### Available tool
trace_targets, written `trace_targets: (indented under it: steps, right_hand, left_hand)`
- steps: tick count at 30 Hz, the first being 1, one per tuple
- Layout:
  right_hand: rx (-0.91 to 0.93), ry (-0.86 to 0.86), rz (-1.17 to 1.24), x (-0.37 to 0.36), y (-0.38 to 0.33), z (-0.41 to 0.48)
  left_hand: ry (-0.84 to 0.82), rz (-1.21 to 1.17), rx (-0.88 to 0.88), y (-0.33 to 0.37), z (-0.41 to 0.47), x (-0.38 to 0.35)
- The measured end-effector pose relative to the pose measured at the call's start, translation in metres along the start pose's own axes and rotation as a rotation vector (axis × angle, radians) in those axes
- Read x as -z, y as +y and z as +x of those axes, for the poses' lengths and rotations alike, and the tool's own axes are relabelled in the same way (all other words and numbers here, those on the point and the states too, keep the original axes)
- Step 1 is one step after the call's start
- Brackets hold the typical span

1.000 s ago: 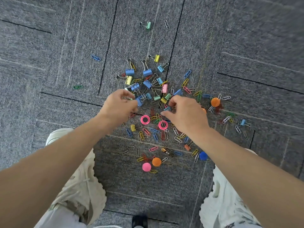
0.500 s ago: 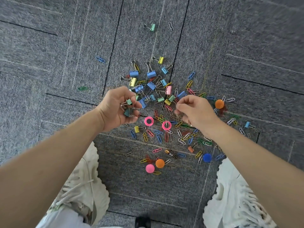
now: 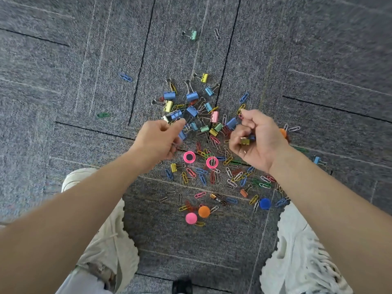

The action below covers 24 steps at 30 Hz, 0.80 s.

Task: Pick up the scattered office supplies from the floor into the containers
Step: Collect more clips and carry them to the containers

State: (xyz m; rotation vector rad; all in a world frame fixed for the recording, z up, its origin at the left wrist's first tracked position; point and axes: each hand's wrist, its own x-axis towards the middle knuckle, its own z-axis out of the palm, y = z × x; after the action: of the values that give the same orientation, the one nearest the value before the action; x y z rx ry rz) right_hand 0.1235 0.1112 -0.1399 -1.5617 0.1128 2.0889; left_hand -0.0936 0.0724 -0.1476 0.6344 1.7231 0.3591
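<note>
Risk: right hand (image 3: 257, 143), above-right of the left pink ring (image 3: 189, 157), was palm-up in a loose fist, fingers curled round a yellow binder clip (image 3: 245, 141) and something blue. Any tilt would probably spill them back onto the carpet floor (image 3: 63, 81). No container in view. Left hand (image 3: 158, 141), above-left of the ring, had its fingers curled and thumb toward a blue binder clip (image 3: 182, 135). Couldn't tell if it held anything. Paper clips (image 3: 202, 178) mostly lay below the ring.

Bare left forearm (image 3: 74, 209) and right forearm (image 3: 331, 200). Chunky off-white left shoe (image 3: 106, 240) and right shoe (image 3: 294, 247), scalloped along the sole edges. Pale frayed trouser hem (image 3: 93, 272) at near left; white fringe-like strands across the right shoe.
</note>
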Motion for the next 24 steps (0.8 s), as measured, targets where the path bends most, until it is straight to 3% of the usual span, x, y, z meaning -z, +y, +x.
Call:
trace_targets:
  steps: [3,5,8,11,15,21,23,24]
  right_hand:
    - [0.271,0.312,-0.623,-0.002,0.000,0.004]
    - [0.554,0.380,-1.151,0.002,0.003,0.010]
    - [0.673,0.421,-1.479,0.006,0.007,0.018]
    - [0.674,0.472,-1.581,0.011,0.009,0.028]
    - [0.676,0.487,-1.538,0.015,0.004,0.031]
    - [0.650,0.438,-1.625,0.019,-0.005,0.031]
    - [0.588,0.353,-1.446,0.019,-0.008,0.028]
    - [0.501,0.251,-1.190,0.017,-0.010,0.025]
  left_hand:
    - [0.145,0.305,-0.116,-0.006,0.005,-0.002]
    - [0.162,0.386,-0.125,-0.008,0.006,-0.005]
    - [0.218,0.477,-0.116,-0.007,0.005,-0.010]
    - [0.293,0.492,-0.117,-0.006,0.007,-0.016]
    - [0.352,0.571,-0.140,-0.001,0.006,-0.022]
    - [0.288,0.512,-0.146,-0.001,0.008,-0.020]
    - [0.247,0.478,-0.172,-0.003,0.005,-0.020]
    - [0.212,0.436,-0.176,-0.004,0.004,-0.020]
